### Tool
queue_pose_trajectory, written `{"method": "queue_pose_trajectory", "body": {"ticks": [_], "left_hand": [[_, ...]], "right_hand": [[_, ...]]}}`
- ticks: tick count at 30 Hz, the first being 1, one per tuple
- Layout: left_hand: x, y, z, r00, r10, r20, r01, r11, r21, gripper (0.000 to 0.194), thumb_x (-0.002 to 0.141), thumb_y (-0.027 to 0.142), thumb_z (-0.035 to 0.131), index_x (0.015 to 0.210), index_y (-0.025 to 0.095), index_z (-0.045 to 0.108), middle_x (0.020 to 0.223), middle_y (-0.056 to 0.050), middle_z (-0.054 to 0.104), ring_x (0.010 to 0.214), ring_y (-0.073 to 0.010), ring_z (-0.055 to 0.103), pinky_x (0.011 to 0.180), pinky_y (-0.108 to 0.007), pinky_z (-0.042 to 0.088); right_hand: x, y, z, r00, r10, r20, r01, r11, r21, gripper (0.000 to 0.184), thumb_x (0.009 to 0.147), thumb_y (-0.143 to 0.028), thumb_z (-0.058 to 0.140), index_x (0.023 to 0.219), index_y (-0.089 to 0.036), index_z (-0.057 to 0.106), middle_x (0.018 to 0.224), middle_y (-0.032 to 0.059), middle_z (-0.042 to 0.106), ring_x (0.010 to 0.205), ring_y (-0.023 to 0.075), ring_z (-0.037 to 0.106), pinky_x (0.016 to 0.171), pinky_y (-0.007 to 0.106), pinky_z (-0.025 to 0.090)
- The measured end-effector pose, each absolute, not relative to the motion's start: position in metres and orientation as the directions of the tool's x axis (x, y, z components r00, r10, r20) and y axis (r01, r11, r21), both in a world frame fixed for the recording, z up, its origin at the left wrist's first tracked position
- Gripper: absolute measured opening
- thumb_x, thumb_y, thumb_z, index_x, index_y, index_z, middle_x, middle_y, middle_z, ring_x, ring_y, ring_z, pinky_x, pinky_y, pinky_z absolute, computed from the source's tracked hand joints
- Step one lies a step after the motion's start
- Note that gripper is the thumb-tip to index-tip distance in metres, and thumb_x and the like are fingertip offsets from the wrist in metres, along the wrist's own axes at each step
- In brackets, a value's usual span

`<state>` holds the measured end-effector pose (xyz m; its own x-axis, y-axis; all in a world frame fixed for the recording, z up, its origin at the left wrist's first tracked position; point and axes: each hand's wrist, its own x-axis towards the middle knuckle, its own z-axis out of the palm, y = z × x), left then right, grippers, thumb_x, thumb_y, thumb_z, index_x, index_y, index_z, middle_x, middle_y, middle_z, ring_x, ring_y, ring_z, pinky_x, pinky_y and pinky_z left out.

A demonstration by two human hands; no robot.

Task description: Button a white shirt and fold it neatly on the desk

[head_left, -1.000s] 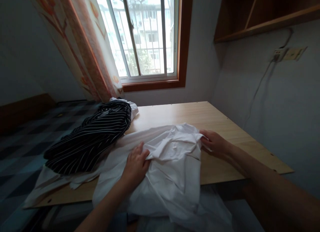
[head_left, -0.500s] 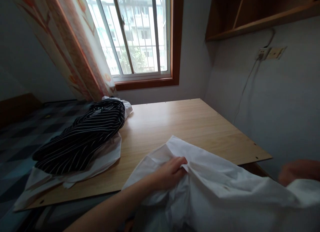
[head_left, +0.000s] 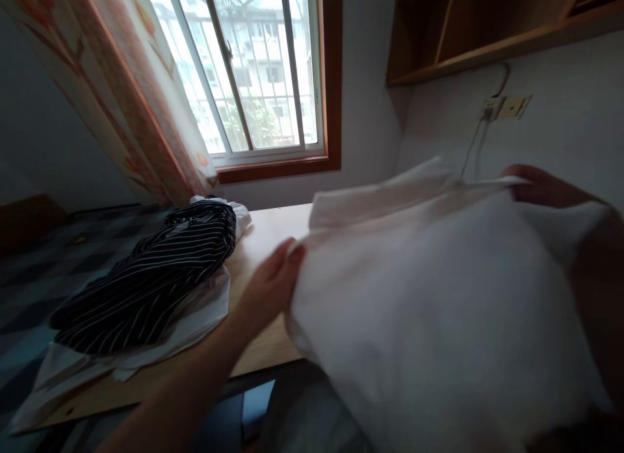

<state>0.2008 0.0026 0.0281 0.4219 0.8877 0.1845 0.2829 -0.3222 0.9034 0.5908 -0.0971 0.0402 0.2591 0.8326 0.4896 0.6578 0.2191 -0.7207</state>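
Above the board, toward its right, a soft white cloth hung as a broad, blurred sheet, its left edge pinched by the left hand, its upper right edge by the right hand. Half a second earlier it had sagged in folds over the board's near edge; the rumpled striped garment stayed at the board's left.

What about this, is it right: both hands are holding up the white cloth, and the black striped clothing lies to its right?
Not quite: the black striped clothing lies to the left of the white cloth, as the head view shows. The left hand and right hand do hold the cloth up.
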Motion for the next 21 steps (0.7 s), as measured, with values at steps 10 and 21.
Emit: {"method": "queue_pose_trajectory", "body": {"ticks": [10,21], "left_hand": [[0.219,0.146,0.175,0.308,0.623,0.719,0.903,-0.429,-0.015,0.065,0.097,0.042,0.017,0.113,-0.005,0.058,0.103,-0.008,0.063,0.113,-0.0289,0.056,0.094,-0.042,0.037],[0.258,0.182,-0.06,0.509,0.828,0.236,0.849,-0.528,0.022,0.049,0.095,0.024,0.039,0.142,0.013,0.047,0.154,-0.019,0.036,0.143,-0.0309,0.03,0.117,-0.045,0.019]], "right_hand": [[0.559,0.089,0.124,0.391,0.655,0.647,0.892,-0.098,-0.441,0.045,0.093,-0.05,0.049,0.095,-0.008,0.065,0.095,0.0117,0.067,0.096,0.0187,0.063,0.081,0.029,0.043],[0.471,0.15,-0.043,0.133,0.959,0.249,0.97,-0.073,-0.234,0.034,0.09,-0.024,0.055,0.122,-0.018,0.064,0.132,0.0173,0.058,0.119,0.0318,0.056,0.1,0.043,0.044]]}}
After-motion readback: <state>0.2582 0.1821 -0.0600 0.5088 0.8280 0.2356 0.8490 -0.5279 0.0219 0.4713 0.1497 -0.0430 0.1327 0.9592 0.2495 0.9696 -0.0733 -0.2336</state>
